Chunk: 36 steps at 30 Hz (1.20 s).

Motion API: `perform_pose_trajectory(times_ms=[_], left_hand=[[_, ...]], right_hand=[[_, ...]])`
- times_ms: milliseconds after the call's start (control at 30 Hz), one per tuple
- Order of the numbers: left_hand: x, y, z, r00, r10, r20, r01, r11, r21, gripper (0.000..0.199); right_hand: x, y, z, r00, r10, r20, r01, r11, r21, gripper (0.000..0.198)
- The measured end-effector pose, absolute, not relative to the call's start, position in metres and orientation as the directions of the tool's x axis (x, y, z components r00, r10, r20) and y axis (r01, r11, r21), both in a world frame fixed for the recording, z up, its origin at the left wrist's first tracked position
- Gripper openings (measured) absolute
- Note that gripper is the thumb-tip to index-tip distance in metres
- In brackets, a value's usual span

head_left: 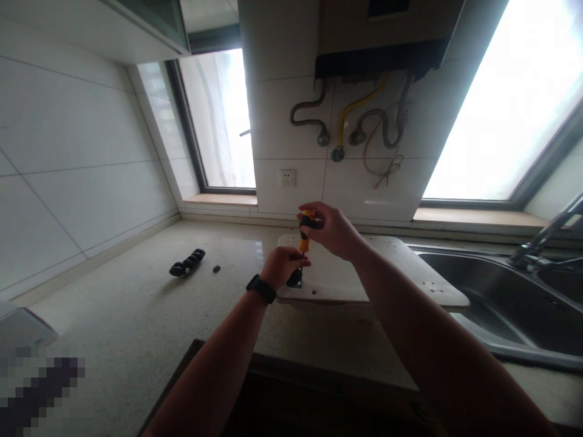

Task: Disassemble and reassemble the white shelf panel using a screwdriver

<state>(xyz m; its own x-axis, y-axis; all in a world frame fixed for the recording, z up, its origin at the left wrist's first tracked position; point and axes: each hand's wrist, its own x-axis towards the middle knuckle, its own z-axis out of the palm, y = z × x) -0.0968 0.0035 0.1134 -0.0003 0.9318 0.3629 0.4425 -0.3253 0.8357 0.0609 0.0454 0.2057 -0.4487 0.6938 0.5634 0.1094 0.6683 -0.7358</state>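
Observation:
A screwdriver [305,244] with an orange and black handle stands upright over the near left corner of a white board [355,270]. The fingers of my right hand [330,227] are wrapped round its handle. Lower down, my left hand [283,266] pinches at the screwdriver's shaft, with a watch on that wrist. Under the left fingers a round black caster wheel [295,278] sits at the board's corner; the screwdriver's tip is hidden there. On the counter to the left lie several black casters [187,263] in a row and a small heap of dark screws [217,268].
The speckled counter [136,315] runs along a tiled wall. To the right is a steel sink [455,267] with a faucet [528,255]; the board's right end reaches its edge. A water heater [387,36] with hoses hangs above. A white box [22,328] stands at far left.

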Motion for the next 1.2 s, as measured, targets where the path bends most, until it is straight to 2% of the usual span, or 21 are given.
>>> perform_pose_trajectory(times_ms=[167,267,333,400,567,800,900,967,1067,1133,1200], left_hand=[[-0.095,0.006,0.11,-0.031,0.924,0.382,0.43,-0.333,0.839,0.02],[-0.096,0.008,0.107,-0.04,0.919,0.393,0.423,-0.341,0.84,0.024],[-0.096,0.009,0.104,-0.045,0.916,0.398,0.413,-0.346,0.842,0.026],[-0.096,0.011,0.101,-0.051,0.914,0.402,0.408,-0.348,0.844,0.028],[-0.097,0.011,0.1,-0.056,0.917,0.395,0.377,-0.347,0.859,0.031],[-0.098,0.005,0.106,0.098,0.914,0.394,0.22,-0.406,0.887,0.027],[-0.098,0.003,0.107,0.141,0.915,0.377,0.207,-0.4,0.893,0.028],[-0.099,0.004,0.107,0.125,0.921,0.368,0.23,-0.388,0.893,0.028],[-0.1,0.006,0.106,0.082,0.927,0.366,0.286,-0.373,0.883,0.024],[-0.1,0.007,0.105,0.074,0.927,0.368,0.313,-0.372,0.874,0.021],[-0.099,0.008,0.106,0.065,0.926,0.372,0.337,-0.371,0.865,0.02]], right_hand=[[0.057,0.044,0.207,-0.484,0.672,0.56,0.063,0.665,-0.744,0.044],[0.055,0.043,0.207,-0.385,0.69,0.613,0.236,0.716,-0.657,0.035],[0.055,0.041,0.208,-0.333,0.687,0.646,0.379,0.725,-0.576,0.041],[0.057,0.04,0.21,-0.314,0.701,0.641,0.432,0.706,-0.561,0.046],[0.059,0.046,0.209,-0.297,0.759,0.579,0.325,0.651,-0.686,0.051],[0.061,0.05,0.205,-0.453,0.705,0.546,0.042,0.628,-0.777,0.051],[0.059,0.048,0.205,-0.477,0.703,0.528,-0.005,0.598,-0.801,0.051],[0.057,0.047,0.204,-0.451,0.71,0.542,0.061,0.63,-0.774,0.045],[0.056,0.045,0.203,-0.37,0.718,0.59,0.264,0.69,-0.674,0.038],[0.057,0.045,0.204,-0.333,0.72,0.608,0.345,0.693,-0.633,0.043],[0.059,0.045,0.204,-0.31,0.736,0.602,0.344,0.677,-0.65,0.048]])
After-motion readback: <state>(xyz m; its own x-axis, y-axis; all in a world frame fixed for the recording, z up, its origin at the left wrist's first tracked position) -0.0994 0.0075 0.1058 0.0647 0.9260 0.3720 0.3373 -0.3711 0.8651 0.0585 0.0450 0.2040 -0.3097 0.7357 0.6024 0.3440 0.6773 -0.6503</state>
